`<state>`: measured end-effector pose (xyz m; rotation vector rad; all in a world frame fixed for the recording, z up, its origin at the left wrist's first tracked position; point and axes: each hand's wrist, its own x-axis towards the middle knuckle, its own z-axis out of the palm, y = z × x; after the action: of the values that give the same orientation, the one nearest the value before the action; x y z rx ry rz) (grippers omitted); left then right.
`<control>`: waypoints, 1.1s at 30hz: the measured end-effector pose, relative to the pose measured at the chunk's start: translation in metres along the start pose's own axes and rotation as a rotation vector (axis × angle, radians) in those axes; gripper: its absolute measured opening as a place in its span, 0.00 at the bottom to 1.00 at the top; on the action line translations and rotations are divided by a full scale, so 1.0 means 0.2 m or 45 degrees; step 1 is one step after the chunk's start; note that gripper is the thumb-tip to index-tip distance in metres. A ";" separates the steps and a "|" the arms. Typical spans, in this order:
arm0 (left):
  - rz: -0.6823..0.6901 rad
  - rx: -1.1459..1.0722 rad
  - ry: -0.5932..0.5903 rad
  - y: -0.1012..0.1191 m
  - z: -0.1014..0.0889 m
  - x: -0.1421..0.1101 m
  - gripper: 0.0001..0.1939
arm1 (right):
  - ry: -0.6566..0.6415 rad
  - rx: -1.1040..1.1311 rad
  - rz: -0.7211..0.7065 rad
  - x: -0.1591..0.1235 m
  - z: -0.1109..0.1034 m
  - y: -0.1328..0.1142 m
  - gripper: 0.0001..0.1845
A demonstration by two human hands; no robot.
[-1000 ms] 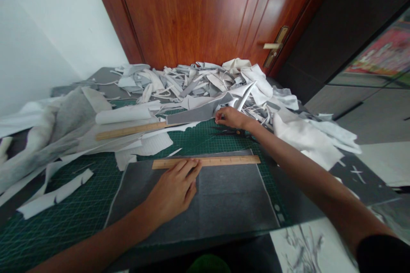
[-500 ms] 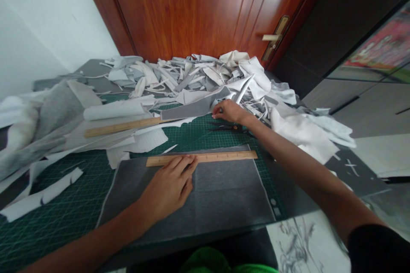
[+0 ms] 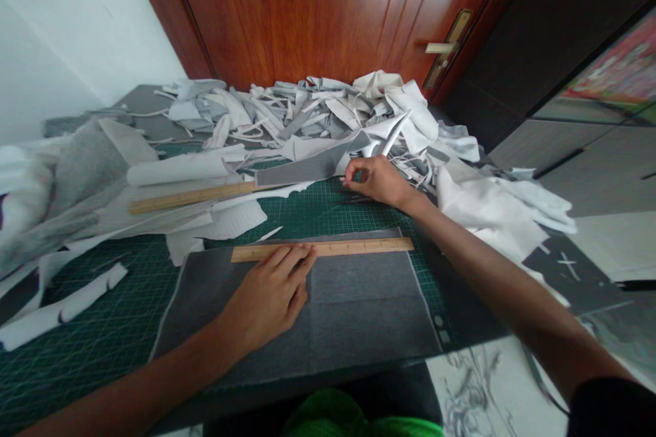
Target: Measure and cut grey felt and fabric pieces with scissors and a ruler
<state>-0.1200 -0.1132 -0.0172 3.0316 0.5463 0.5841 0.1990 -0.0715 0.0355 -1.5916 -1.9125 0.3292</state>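
Observation:
My left hand presses its fingertips on a wooden ruler, holding it down along the upper part of a grey cloth piece. The cloth lies flat on a green cutting mat. My right hand is over the far part of the mat, thumb and index finger curled into a pinch; what is between the tips, if anything, is too small to name. Just under it are dark scissors, mostly hidden by the hand. Beside its fingertips lies a long grey fabric strip.
A heap of grey and white fabric scraps fills the back of the table before a wooden door. A second wooden ruler lies left among scraps. A white strip rests on the mat, and white cloth lies right.
My right hand has shifted slightly over the scissors, covering more of them, and its fingers have curled into a clearer ring. My left hand stays on the ruler. The view has moved a little.

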 end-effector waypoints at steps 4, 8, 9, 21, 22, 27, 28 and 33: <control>0.004 0.023 0.008 0.00 0.00 0.00 0.24 | 0.019 0.003 0.042 -0.04 0.00 0.00 0.10; -0.013 0.024 -0.008 0.00 0.00 0.00 0.24 | -0.011 -0.069 0.084 -0.04 0.00 0.02 0.07; -0.019 0.023 -0.012 0.00 0.00 0.00 0.24 | -0.019 -0.113 0.085 -0.04 0.01 0.03 0.05; -0.011 -0.022 0.023 -0.01 -0.01 0.01 0.23 | -0.204 -0.435 0.021 0.04 0.05 0.08 0.08; -0.009 -0.025 0.017 -0.01 -0.01 0.01 0.23 | -0.223 -0.457 -0.001 0.05 0.05 0.07 0.08; -0.009 -0.040 0.010 0.00 -0.01 0.00 0.23 | -0.211 -0.418 -0.021 0.08 0.02 0.07 0.04; -0.003 -0.037 0.014 0.00 0.00 0.00 0.23 | -0.157 -0.367 -0.007 0.08 0.01 0.06 0.04; -0.011 -0.073 -0.009 0.00 0.00 0.01 0.24 | 0.055 -0.066 -0.014 -0.04 -0.02 -0.05 0.05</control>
<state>-0.1194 -0.1130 -0.0162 2.9750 0.5332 0.5780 0.1940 -0.0829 0.0411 -1.6083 -1.9104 0.2409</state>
